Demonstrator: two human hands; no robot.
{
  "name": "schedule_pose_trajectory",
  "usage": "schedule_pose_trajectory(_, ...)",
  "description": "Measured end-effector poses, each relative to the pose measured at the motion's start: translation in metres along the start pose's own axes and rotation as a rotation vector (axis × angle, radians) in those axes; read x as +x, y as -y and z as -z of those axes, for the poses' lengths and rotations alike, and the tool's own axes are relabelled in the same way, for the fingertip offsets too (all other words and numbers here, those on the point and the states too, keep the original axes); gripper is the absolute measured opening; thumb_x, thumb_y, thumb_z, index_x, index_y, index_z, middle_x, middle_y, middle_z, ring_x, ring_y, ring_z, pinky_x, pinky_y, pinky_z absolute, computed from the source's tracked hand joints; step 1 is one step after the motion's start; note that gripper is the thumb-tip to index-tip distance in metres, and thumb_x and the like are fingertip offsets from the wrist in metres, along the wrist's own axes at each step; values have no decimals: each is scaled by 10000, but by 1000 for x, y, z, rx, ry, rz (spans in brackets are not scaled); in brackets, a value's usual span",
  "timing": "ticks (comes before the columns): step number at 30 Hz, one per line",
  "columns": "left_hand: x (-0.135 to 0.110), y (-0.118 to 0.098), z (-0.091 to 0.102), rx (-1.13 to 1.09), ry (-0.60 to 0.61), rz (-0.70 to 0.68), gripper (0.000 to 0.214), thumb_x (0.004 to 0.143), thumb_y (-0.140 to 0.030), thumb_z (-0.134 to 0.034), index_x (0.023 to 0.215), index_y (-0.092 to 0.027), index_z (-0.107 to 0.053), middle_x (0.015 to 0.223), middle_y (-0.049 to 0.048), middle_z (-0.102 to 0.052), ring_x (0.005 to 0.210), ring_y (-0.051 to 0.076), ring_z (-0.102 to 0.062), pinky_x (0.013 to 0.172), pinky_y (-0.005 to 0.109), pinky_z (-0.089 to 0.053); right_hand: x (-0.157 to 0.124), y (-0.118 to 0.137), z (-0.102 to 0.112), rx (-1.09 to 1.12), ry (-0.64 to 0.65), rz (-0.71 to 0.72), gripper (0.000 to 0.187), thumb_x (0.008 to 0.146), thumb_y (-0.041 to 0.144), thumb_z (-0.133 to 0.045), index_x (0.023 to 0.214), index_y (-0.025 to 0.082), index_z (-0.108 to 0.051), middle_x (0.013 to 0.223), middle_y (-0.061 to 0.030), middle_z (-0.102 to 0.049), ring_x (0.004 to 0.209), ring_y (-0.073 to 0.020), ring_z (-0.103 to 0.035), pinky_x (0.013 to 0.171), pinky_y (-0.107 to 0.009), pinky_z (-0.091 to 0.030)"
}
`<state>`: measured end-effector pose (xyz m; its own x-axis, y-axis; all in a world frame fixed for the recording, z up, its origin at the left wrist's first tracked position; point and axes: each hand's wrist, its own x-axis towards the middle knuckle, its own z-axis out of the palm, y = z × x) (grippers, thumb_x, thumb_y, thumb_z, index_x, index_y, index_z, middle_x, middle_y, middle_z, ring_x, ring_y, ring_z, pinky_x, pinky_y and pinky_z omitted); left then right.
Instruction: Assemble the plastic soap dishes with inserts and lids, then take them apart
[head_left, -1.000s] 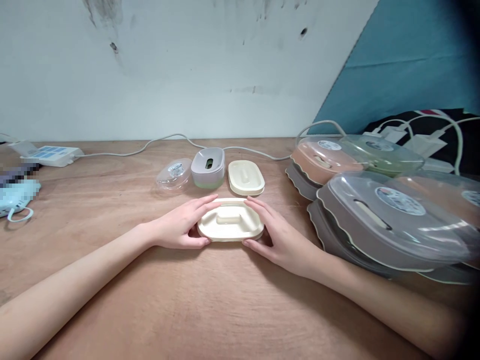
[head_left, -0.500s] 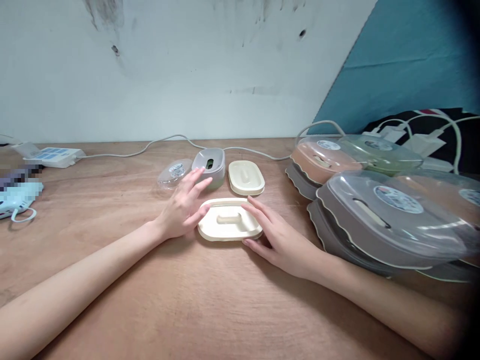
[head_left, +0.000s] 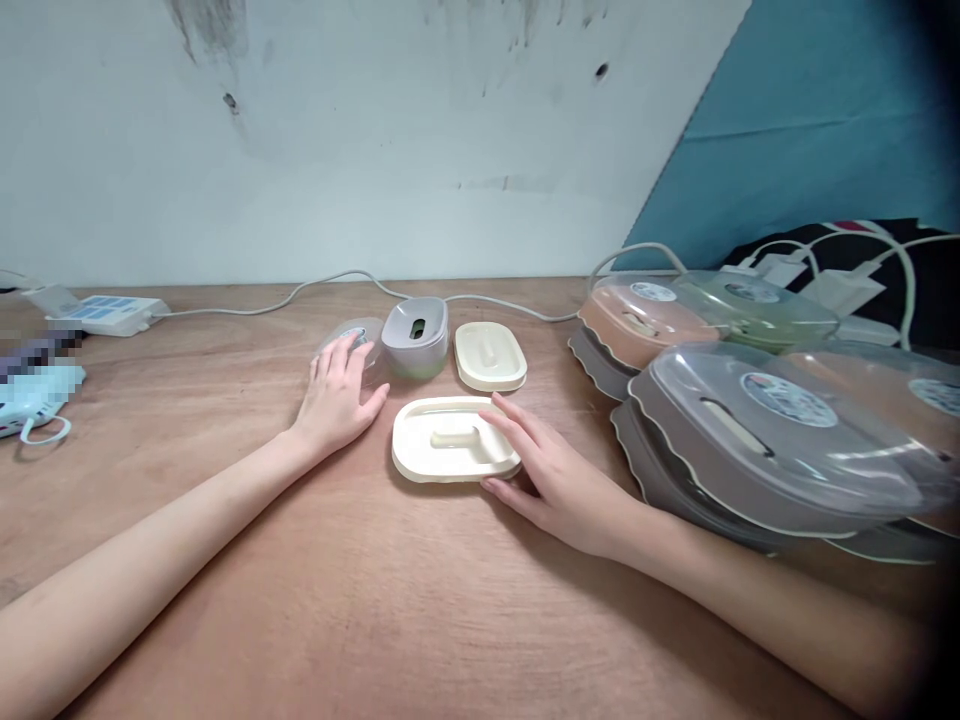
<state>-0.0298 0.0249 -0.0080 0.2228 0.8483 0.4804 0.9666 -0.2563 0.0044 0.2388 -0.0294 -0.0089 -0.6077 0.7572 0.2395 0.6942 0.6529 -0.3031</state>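
Observation:
A cream oval lid with a raised grip (head_left: 454,440) lies flat on the wooden table (head_left: 390,600). My right hand (head_left: 551,480) rests against its right edge, fingers stretched out and thumb at the near rim. My left hand (head_left: 337,395) lies farther left, fingers spread over a small clear round lid (head_left: 367,335). Right of that stands a grey oval box (head_left: 416,335), then a smaller cream oval lid (head_left: 490,356).
Several large domed clear covers on scalloped trays (head_left: 757,440) crowd the right side. A white cable (head_left: 330,280) runs along the back to a power strip (head_left: 97,312) at the far left. A light blue object (head_left: 30,400) lies at the left edge.
My left hand let go of the large cream lid's left edge and moved up and left onto the clear round lid. My right hand stayed at the lid's right edge.

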Motion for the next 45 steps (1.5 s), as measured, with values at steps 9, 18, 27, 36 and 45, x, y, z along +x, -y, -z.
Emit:
schedule_pose_trajectory(9,6,14,-3,-77,-9,220,420,844,-432,-472,1196,-205,-500,1237,131,-498,1174,311,-432,943,464,-378,-1,0,0,-1,4,-8,540,854,333,-475,1321,102,-333,1422,-239,-305,1300,-298,-340,1015,-472,-369)
schedule_pose_trajectory(18,19,-2,-6,-44,-37,56,478,808,-346,-482,1237,-136,-469,1341,154,-415,1276,298,-320,1033,439,-261,-1,1,0,9,-10,-12,539,842,325,-494,1316,118,-344,1419,-240,-316,1287,-310,-363,993,-480,-387)
schedule_pose_trajectory(27,45,-30,-17,-48,-17,24,477,784,-514,-545,1137,-196,-578,1220,126,-546,1105,328,-481,930,486,-318,0,1,0,9,-10,-13,537,840,326,-498,1316,129,-349,1424,-233,-312,1281,-310,-369,980,-490,-395)
schedule_pose_trajectory(36,44,-33,-14,-95,-29,22,356,781,-458,-578,1040,-218,-621,1125,52,-620,1071,280,-501,918,426,-320,0,2,1,26,-16,-9,534,836,316,-503,1315,143,-343,1423,-226,-317,1286,-307,-365,990,-501,-381)
schedule_pose_trajectory(45,45,-35,-16,-113,-57,66,399,730,-511,-619,997,-217,-649,1140,78,-585,1060,306,-474,916,448,-324,-1,1,0,2,6,-14,538,847,329,-487,1319,123,-331,1429,-231,-299,1295,-307,-348,997,-492,-376)
